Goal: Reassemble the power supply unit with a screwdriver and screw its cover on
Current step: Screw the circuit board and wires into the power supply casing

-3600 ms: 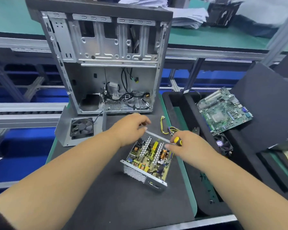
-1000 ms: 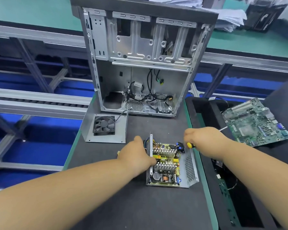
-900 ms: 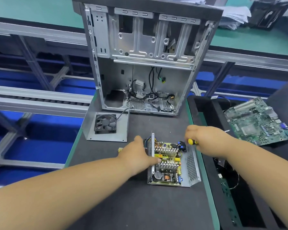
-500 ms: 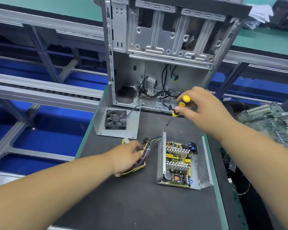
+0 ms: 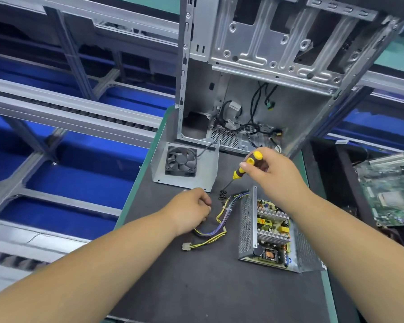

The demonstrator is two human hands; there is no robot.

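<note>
Screws point(image 5: 222, 195) lie in a small dark cluster on the black mat point(image 5: 196, 287) at the centre of the frame, and we see the tip of the screwdriver point(image 5: 245, 170) pointing down right at them. Our right hand point(image 5: 272, 176) grips its yellow and black handle, fingers wrapped around it. Our left hand point(image 5: 188, 212), lower left of the screws, has its fingers curled at the bundle of coloured wires point(image 5: 219, 220); we cannot tell whether it actually pinches them. The wires run to the open power supply point(image 5: 269, 231), which sits on the mat at lower right of centre, circuit board exposed between its mesh walls. Its cover point(image 5: 208, 169), a bent metal sheet carrying a fan point(image 5: 181, 160), stands above the left hand, just in front of the empty computer case point(image 5: 266, 66). A green circuit board point(image 5: 392, 190) lies at the right edge.
</note>
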